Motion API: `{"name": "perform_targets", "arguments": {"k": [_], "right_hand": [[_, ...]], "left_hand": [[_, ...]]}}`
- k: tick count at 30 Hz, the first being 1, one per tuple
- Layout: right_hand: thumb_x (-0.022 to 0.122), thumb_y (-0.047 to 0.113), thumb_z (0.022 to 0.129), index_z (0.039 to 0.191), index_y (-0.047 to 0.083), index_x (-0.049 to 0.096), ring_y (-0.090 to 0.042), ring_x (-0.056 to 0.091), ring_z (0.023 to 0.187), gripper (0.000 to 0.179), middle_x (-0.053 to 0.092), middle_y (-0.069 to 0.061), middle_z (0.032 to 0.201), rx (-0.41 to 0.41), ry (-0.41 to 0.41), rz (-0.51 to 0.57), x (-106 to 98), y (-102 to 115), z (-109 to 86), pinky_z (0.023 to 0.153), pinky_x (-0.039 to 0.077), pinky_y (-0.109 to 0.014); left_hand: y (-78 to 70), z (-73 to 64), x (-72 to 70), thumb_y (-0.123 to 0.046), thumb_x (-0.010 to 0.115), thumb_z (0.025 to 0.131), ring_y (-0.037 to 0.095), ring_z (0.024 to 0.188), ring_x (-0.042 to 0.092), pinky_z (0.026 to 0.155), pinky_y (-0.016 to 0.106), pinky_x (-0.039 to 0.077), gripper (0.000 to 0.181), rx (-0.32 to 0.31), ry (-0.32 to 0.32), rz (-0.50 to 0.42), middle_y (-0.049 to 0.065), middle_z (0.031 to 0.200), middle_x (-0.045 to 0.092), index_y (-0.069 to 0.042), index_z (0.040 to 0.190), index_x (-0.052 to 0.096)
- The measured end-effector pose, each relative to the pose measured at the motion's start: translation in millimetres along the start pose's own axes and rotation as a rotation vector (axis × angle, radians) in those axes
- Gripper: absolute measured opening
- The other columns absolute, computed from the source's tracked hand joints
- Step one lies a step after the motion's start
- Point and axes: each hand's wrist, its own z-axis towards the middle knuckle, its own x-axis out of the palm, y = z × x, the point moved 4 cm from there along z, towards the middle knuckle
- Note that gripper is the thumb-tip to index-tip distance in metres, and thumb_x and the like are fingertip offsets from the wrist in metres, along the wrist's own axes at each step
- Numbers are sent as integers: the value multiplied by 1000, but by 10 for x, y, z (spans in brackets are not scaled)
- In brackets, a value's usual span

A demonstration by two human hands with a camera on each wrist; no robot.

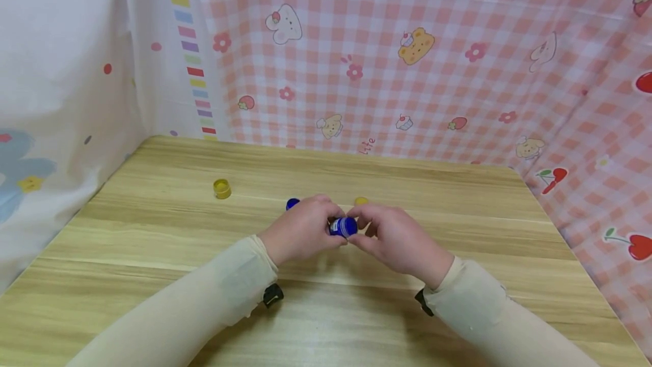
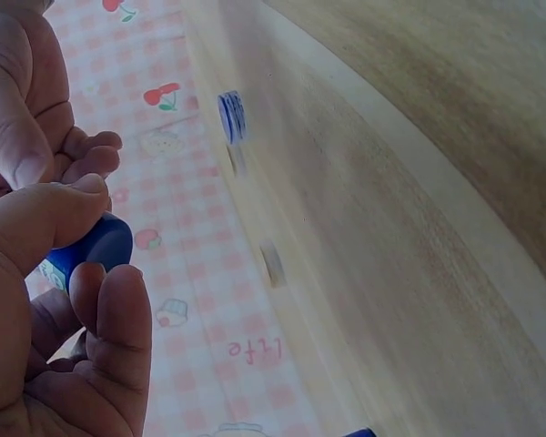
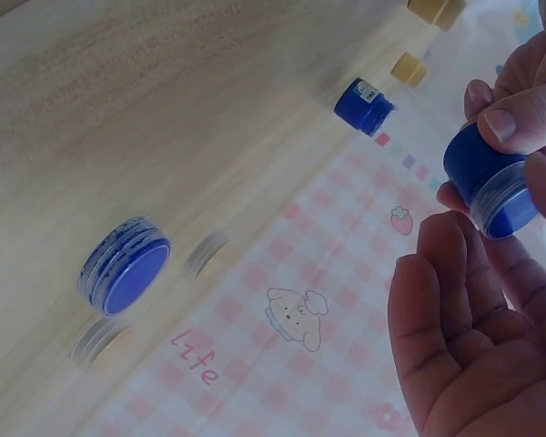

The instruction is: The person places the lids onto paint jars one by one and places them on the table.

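Both hands meet over the table around one small blue paint jar (image 1: pixel 348 227). My left hand (image 1: pixel 304 228) grips its body between thumb and fingers, tilting it sideways. Its ridged, pale-rimmed end faces my right hand (image 1: pixel 399 238), whose thumb and index finger sit on either side of that end. The right hand's other fingers (image 3: pixel 437 300) stay loosely extended in the right wrist view. From the left wrist view, the rounded blue base (image 2: pixel 109 241) shows between the left thumb and fingertips.
Another blue jar (image 3: pixel 364 105) stands beyond the left hand. A yellow jar (image 1: pixel 222 188) is farther left, and a yellow piece (image 1: pixel 361 200) lies behind the hands. One ridged blue lid (image 3: pixel 126 266) rests on the wooden table (image 1: pixel 153 225). Patterned cloth (image 1: pixel 377 95) hangs around it.
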Motion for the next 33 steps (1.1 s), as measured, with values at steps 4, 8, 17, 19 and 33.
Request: {"name": "perform_targets", "arguments": {"k": [4, 8, 17, 19, 33], "right_hand": [[80, 21, 94, 129, 9, 69, -8, 68, 81, 38, 76, -3, 104, 20, -4, -10, -12, -2, -8, 71, 57, -27], [80, 18, 94, 125, 13, 71, -7, 66, 81, 33, 76, -1, 104, -5, -22, -18, -19, 0, -7, 72, 56, -27], [82, 21, 93, 128, 11, 70, -10, 67, 82, 39, 74, -4, 101, 16, -32, -35, -17, -4, -8, 73, 57, -30], [82, 18, 92, 125, 13, 71, -10, 66, 83, 35, 74, -2, 100, 7, -39, -35, -12, -1, -12, 73, 56, -30], [81, 20, 93, 117, 16, 74, -10, 62, 80, 26, 69, 3, 92, 2, -40, -42, 2, 3, -7, 72, 54, -29]], "left_hand": [[6, 0, 2, -30, 81, 94, 11, 87, 62, 77, 24, 57, 29, -4, 0, 6, 0, 103, 65, -11, 115, 77], [7, 1, 2, -30, 82, 93, 11, 87, 62, 78, 25, 56, 31, 6, -6, 20, 0, 103, 66, -10, 117, 77], [7, -3, 0, -29, 82, 93, 11, 86, 61, 77, 25, 56, 29, 15, -13, 13, 0, 103, 66, -10, 115, 77], [7, -2, 1, -28, 83, 92, 11, 87, 61, 78, 26, 55, 29, 22, -17, 14, 0, 101, 66, -10, 113, 77], [17, -1, 9, -28, 82, 93, 12, 87, 61, 78, 26, 55, 26, 14, -13, 7, -1, 101, 65, -11, 112, 77]]}}
